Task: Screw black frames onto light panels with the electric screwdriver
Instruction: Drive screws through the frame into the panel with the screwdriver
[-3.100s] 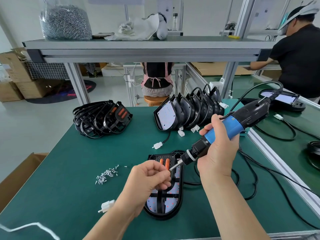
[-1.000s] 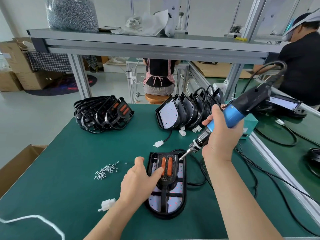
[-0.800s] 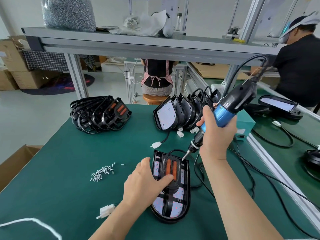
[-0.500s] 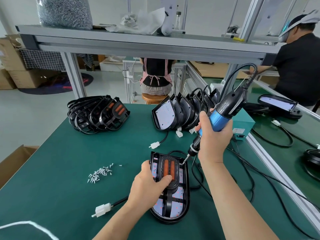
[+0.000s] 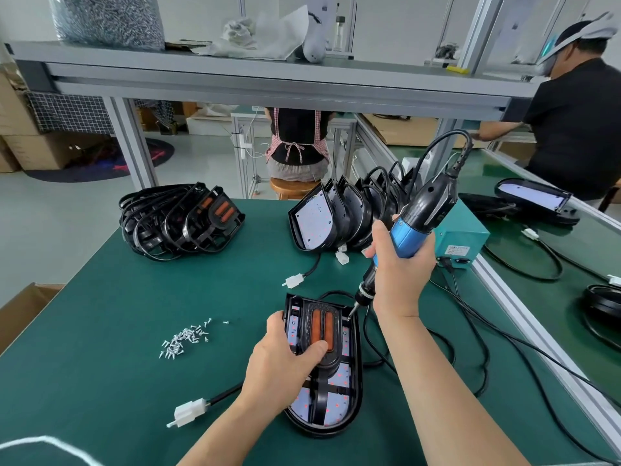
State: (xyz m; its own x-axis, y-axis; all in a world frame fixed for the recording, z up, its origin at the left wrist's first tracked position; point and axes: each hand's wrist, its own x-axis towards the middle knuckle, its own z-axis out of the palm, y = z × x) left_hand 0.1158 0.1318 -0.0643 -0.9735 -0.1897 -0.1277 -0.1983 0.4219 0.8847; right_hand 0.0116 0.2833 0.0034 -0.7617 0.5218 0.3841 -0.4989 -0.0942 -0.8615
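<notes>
We cannot read any words or numbers here. The only sign we find is a small white label on the front of the blue-green box, just right of the electric screwdriver. The label has red and dark print, but it is too small for us to read.

Green-topped workbench under a grey metal shelf, pale floor beyond.

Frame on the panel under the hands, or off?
On: black frame lies over the light panel, left hand gripping both, screwdriver tip at its corner.
</notes>
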